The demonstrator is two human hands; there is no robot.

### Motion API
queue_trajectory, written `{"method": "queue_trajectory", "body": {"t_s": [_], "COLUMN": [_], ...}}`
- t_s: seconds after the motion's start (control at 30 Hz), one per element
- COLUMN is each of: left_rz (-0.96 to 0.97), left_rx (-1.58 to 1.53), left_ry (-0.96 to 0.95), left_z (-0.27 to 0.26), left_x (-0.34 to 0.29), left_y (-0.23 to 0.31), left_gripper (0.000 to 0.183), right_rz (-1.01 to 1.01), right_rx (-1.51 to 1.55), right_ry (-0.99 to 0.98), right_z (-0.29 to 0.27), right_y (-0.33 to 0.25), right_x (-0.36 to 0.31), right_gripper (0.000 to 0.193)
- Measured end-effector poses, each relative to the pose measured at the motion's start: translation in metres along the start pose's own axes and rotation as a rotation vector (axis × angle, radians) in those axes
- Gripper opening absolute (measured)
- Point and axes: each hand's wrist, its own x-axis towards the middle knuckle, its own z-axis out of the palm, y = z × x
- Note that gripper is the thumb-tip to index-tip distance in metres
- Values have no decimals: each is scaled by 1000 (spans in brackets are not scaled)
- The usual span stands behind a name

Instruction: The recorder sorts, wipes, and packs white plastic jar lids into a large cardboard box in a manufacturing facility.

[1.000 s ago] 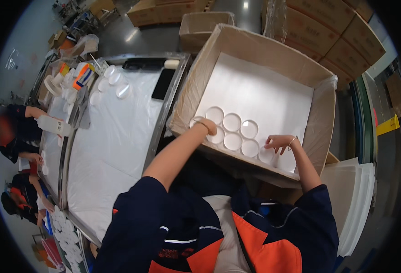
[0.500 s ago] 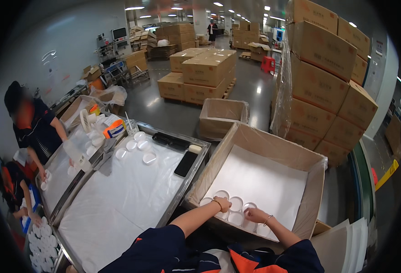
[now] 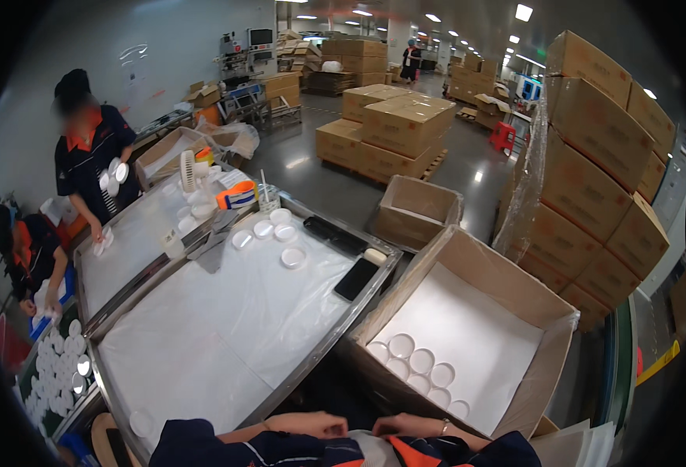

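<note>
Both hands are drawn back close to my body at the lower edge, between the table and the carton. My left hand (image 3: 319, 424) has loosely bent fingers and nothing visible in it. Facing it across a small gap, my right hand (image 3: 409, 425) is also loosely curled, with no object showing. Nearest to them is the large open carton (image 3: 498, 268), lined with clear film and a white sheet (image 3: 475, 327). Several shallow round white lids (image 3: 421, 361) lie flat in rows along its near left side. One more white lid (image 3: 141, 423) rests on the table's near left corner.
The film-covered table (image 3: 226, 335) carries white lids (image 3: 293, 258), a black phone (image 3: 356, 279) and a tape dispenser (image 3: 236, 195). Two co-workers (image 3: 86, 148) handle white lids at the left. Stacked cartons (image 3: 592, 171) rise at the right; a smaller open carton (image 3: 417, 214) stands behind mine.
Both hands have left the lids in the carton and pulled back toward my body. The view has shifted left, and the rows of lids are now uncovered.
</note>
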Motion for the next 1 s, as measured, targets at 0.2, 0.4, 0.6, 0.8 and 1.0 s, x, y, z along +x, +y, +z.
{"method": "queue_trajectory", "body": {"t_s": [0.2,0.4,0.6,0.8,1.0], "left_rz": [-173,-262,-210,-165,-21], "left_rx": [-23,203,564,674,571], "left_ry": [4,-50,-96,1,-22], "left_z": [21,25,42,57,47], "left_x": [-36,-23,7,6,17], "left_y": [-20,-6,-18,-48,-29], "left_gripper": [25,25,21,20,21], "right_rz": [-11,-98,-132,-183,-34], "right_rx": [-175,-190,-501,-341,-463], "right_ry": [-463,-505,-495,-432,-477], "right_z": [35,44,47,29,55], "right_y": [101,133,68,4,92], "right_x": [52,68,74,71,65], "right_gripper": [26,25,21,22,23]}}
